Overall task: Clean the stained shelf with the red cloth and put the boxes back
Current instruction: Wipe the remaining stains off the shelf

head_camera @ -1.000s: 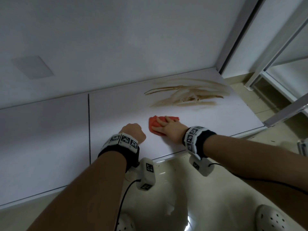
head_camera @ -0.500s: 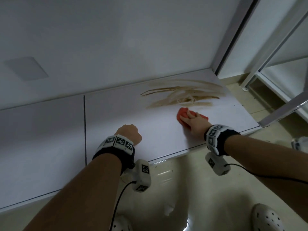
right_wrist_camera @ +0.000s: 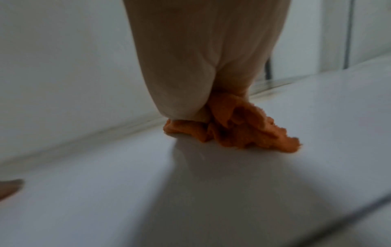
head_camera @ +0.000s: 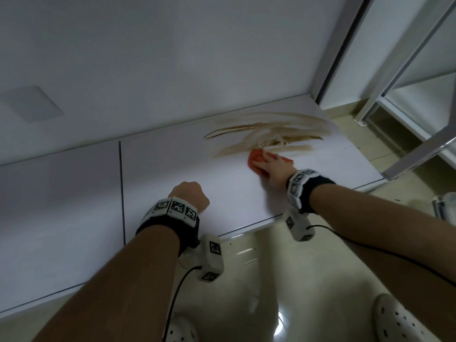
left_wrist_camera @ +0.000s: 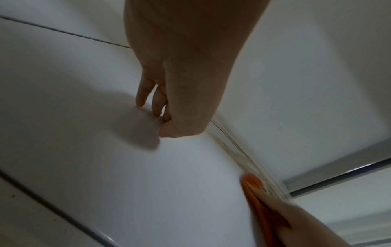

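A white shelf (head_camera: 172, 169) carries brown smeared stains (head_camera: 266, 137) at its far right. My right hand (head_camera: 274, 166) lies on the red cloth (head_camera: 254, 157) and presses it down at the near edge of the stain. The cloth (right_wrist_camera: 243, 127) is bunched under that hand, and its fingers are hidden behind the palm in the right wrist view. My left hand (head_camera: 188, 196) props on the shelf left of the cloth and holds nothing; its fingertips (left_wrist_camera: 140, 102) touch the surface. No boxes are in view.
A dark seam (head_camera: 121, 183) splits the shelf to the left of my hands. A grey wall rises behind the shelf. A metal rack frame (head_camera: 419, 149) stands to the right. Below the shelf edge lies glossy tiled floor (head_camera: 271, 280), with a white clog (head_camera: 399, 319) on it.
My right hand has slid the red cloth rightward and away from me, up to the stain's near edge. The left hand has stayed in place.
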